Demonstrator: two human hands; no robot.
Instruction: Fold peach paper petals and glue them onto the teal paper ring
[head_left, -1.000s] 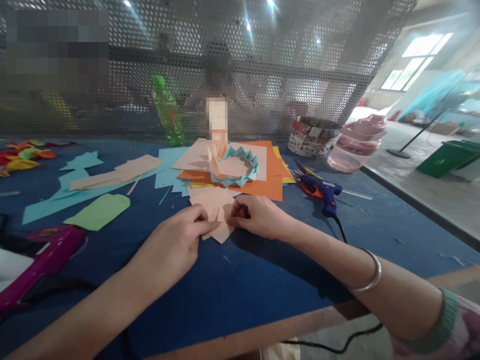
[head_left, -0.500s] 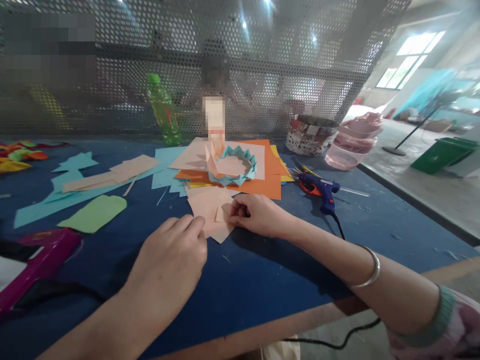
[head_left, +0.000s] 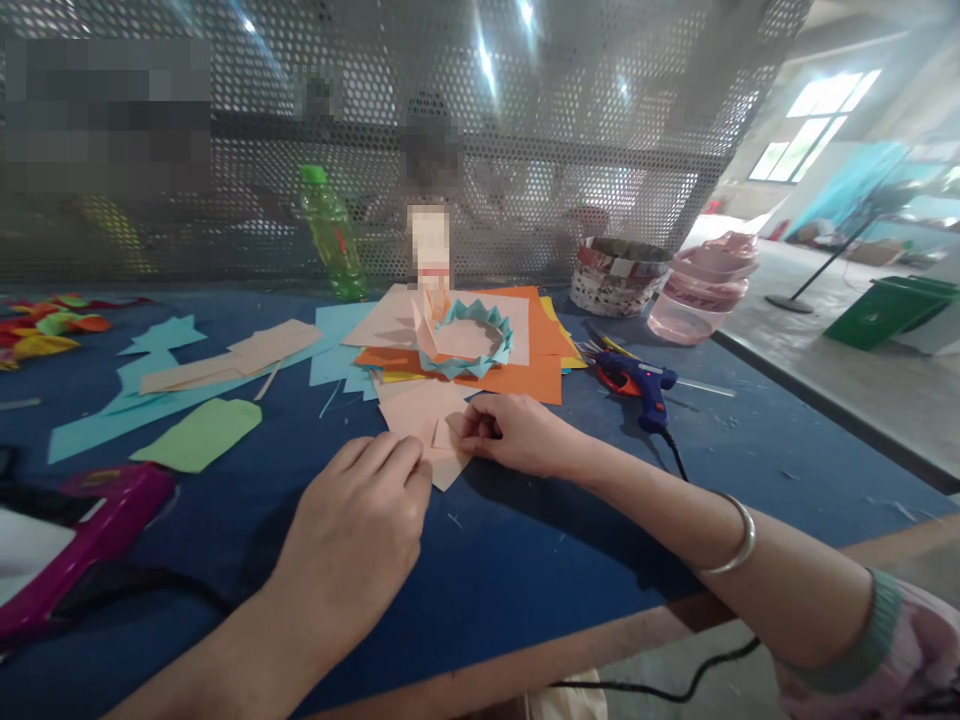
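Note:
A peach sheet of paper lies on the blue table in front of me, with a small folded flap near its right edge. My right hand is curled, its fingertips pinching that flap. My left hand rests at the sheet's lower left edge, fingers bent together and pressing the paper down. Behind the sheet, a teal folded paper ring sits on a stack of orange paper.
A blue glue gun lies right of the stack, its cord running off the table edge. A magenta tool sits at the left. Paper scraps, a green bottle, a basket and a pink jar stand before a perforated screen.
My left hand drew back from the fold toward me, then settled at the sheet's lower left edge. My right hand stayed pinching the flap.

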